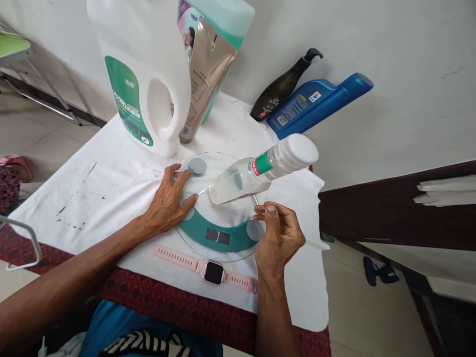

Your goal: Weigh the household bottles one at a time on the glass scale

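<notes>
A round glass scale (pixel 217 254) with a teal band and a small dark display (pixel 217 236) lies on the white cloth. On it stands a clear bottle (pixel 232 183) with a white cap and a green and red label, looking tilted in this view. My left hand (pixel 167 201) rests at the scale's left edge, its fingers apart and touching the glass. At the right edge my right hand (pixel 280 233) is closed, thumb against curled fingers; what is between them, if anything, I cannot make out. A pink smartwatch (pixel 214 272) lies flat in front of the scale.
Behind the scale stand a large white detergent jug (pixel 159 69), a beige tube (pixel 206 74) and a teal-and-clear bottle (pixel 238 20). A black pump bottle (pixel 282 84) and a blue bottle (pixel 308 106) stand near the wall. Blue slippers (pixel 379 271) lie on the floor at right.
</notes>
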Available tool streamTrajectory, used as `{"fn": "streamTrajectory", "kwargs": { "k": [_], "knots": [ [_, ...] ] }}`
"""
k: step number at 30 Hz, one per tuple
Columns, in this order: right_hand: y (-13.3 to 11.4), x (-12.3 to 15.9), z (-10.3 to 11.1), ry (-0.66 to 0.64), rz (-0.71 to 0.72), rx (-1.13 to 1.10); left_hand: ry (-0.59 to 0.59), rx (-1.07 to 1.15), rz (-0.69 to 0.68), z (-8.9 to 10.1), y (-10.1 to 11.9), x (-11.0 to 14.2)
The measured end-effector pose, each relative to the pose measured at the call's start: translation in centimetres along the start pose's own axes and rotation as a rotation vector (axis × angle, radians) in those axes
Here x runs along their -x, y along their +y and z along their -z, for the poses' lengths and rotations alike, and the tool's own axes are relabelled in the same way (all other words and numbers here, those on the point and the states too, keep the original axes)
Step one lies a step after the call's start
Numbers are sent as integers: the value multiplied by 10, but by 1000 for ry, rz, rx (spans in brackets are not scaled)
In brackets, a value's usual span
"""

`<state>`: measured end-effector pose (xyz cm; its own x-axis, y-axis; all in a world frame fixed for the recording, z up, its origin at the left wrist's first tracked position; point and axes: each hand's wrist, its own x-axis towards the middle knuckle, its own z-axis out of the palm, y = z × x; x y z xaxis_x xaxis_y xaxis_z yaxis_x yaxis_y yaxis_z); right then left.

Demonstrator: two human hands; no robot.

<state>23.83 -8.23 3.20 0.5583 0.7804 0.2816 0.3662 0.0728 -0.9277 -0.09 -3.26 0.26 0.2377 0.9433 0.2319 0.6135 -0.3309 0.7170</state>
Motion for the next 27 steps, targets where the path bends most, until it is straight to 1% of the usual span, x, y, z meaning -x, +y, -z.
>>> {"fn": "streamTrajectory", "kwargs": {
  "k": [9, 23, 27],
  "knots": [
    [5, -2, 12, 15, -18, 46, -29, -17, 23, 1, 0, 0],
    [13, -4, 12, -28, -37, 84, -34, 16, 37, 2, -1, 0],
    [13, -3, 12, -12, -41, 82, -48, 32, 51, 3, 1, 0]
  ]
}}
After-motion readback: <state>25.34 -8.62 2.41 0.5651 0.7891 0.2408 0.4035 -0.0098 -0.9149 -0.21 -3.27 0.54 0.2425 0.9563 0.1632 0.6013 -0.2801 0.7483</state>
